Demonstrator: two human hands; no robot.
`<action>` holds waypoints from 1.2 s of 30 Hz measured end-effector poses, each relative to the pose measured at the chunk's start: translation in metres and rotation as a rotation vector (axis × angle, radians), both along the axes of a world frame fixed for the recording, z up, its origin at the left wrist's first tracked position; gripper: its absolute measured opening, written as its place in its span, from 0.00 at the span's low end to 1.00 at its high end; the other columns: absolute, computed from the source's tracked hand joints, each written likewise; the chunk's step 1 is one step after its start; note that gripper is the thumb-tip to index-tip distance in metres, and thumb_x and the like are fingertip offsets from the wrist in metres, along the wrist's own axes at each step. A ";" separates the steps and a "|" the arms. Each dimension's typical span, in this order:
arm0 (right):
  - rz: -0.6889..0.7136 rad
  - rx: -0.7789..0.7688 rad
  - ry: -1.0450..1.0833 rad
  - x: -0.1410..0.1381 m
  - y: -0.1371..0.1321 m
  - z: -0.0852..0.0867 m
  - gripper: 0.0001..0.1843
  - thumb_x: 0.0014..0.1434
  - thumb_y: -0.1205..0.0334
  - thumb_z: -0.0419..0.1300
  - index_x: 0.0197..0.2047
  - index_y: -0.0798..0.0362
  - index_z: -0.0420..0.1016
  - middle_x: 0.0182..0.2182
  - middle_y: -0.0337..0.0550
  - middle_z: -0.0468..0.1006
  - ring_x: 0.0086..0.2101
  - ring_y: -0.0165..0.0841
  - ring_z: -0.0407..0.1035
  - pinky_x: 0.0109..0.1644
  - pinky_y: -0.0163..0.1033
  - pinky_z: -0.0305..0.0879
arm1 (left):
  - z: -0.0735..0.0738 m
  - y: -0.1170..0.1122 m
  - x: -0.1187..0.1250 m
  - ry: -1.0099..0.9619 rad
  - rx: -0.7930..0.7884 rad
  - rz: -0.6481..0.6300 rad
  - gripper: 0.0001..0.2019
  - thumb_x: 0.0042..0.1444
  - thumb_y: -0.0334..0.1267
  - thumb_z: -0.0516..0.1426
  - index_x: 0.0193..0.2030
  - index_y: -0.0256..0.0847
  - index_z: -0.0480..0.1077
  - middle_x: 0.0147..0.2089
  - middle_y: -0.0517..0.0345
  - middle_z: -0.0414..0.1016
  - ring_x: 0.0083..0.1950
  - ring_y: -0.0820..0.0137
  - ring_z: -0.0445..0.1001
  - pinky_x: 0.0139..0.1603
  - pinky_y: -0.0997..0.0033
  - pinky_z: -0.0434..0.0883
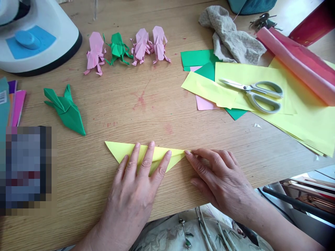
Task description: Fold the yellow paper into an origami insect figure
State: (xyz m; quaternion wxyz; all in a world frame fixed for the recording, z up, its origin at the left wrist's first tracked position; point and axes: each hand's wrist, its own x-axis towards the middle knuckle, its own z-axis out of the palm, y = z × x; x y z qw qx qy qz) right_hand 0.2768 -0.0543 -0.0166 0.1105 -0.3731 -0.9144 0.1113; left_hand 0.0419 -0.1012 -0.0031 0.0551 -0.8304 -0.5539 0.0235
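A yellow sheet of paper [125, 148], folded into a long triangle, lies flat on the wooden table [146, 118] with its long edge away from me. My left hand [138, 184] presses down on it, fingers spread across the middle. At the triangle's right corner, the index fingertip of my right hand [217, 170] touches the paper; its other fingers are bent, and the thumb rests lower and apart. The underside of that right hand is hidden. Part of the paper's near edge is covered by my left fingers.
Pink [95, 52] and green [119, 47] folded paper figures stand at the back. A green folded piece [68, 111] lies left. Scissors [247, 88] rest on yellow sheets [309, 122] at right, near a grey cloth [230, 35]. A white lamp base [60, 42] stands back left.
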 end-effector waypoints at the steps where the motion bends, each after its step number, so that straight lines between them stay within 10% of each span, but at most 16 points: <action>1: -0.001 -0.002 0.001 0.000 0.000 0.000 0.27 0.68 0.57 0.55 0.66 0.62 0.62 0.54 0.56 0.71 0.46 0.44 0.63 0.48 0.50 0.62 | 0.000 0.000 0.000 0.002 -0.001 0.002 0.29 0.65 0.28 0.50 0.72 0.47 0.54 0.72 0.42 0.58 0.69 0.40 0.60 0.57 0.41 0.71; 36: -0.015 -0.082 -0.008 0.002 0.000 0.000 0.28 0.68 0.55 0.54 0.68 0.58 0.60 0.56 0.56 0.70 0.48 0.43 0.63 0.51 0.51 0.61 | -0.003 0.008 0.001 -0.063 0.027 -0.113 0.26 0.67 0.26 0.36 0.67 0.30 0.62 0.71 0.50 0.60 0.68 0.56 0.64 0.63 0.53 0.65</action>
